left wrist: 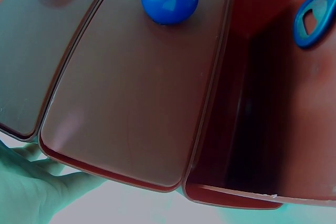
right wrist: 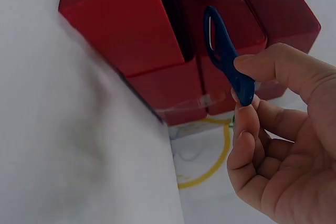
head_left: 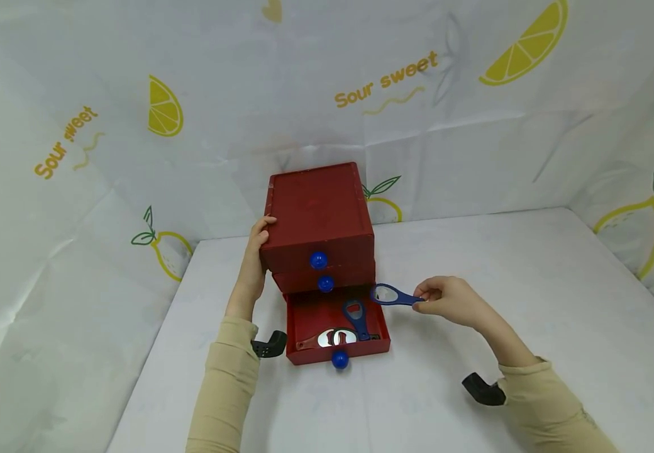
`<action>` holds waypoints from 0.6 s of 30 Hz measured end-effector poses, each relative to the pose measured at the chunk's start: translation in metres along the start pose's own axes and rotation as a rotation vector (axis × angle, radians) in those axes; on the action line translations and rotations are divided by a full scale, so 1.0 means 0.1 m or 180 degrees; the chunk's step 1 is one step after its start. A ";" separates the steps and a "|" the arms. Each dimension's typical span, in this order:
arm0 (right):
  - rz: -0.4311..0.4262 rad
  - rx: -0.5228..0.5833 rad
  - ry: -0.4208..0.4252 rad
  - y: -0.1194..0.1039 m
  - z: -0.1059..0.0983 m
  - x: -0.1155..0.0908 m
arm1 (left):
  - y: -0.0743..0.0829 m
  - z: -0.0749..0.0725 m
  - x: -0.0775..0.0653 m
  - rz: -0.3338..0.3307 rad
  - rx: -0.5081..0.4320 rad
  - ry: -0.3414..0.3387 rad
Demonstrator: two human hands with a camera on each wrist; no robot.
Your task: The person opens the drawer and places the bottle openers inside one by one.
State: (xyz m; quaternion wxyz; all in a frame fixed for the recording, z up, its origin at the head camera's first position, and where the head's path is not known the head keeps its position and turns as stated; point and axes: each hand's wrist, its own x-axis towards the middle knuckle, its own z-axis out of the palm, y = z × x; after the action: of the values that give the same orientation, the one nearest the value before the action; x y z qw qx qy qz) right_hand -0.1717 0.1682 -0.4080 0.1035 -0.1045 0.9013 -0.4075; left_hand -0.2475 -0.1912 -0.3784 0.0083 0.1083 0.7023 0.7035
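My right hand [head_left: 448,301] pinches a blue bottle opener [right wrist: 227,61] by its handle end, between thumb and fingers. In the head view its ring-shaped head overlaps the right edge of the pulled-out bottom drawer [head_left: 299,360]. Inside that drawer lie another blue bottle opener [head_left: 356,319] and, near the front, bottle openers with shiny metal heads [head_left: 338,337], one with a red handle. My left hand [head_left: 253,258] rests against the left side of the red drawer cabinet [head_left: 315,207], fingertips at its top edge.
Two upper drawers with blue knobs [head_left: 318,260] are closed above the bottom one, which has its own blue knob [head_left: 340,360]. The cabinet stands on a white-covered table [head_left: 474,264], close to a lemon-printed cloth backdrop [head_left: 219,138]. Black wrist mounts [head_left: 484,390] stick out at both sleeves.
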 end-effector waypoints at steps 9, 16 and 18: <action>-0.0474 -0.0219 -0.0047 -0.26 0.32 0.13 | 0.00 0.00 0.00 -0.0021 -0.0001 -0.0003; -0.0783 -0.0554 0.0016 -0.43 0.59 0.23 | 0.00 0.00 0.00 -0.0004 -0.0032 0.0003; -0.0813 -0.0599 -0.0005 -0.46 0.66 0.25 | 0.01 0.01 0.00 0.0001 -0.0041 0.0006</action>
State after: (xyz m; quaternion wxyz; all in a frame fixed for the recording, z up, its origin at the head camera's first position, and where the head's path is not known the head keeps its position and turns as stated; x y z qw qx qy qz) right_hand -0.1733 0.0842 -0.4184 0.0412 -0.2279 0.9148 -0.3310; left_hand -0.2473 -0.1902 -0.3779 0.0083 0.1076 0.6978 0.7081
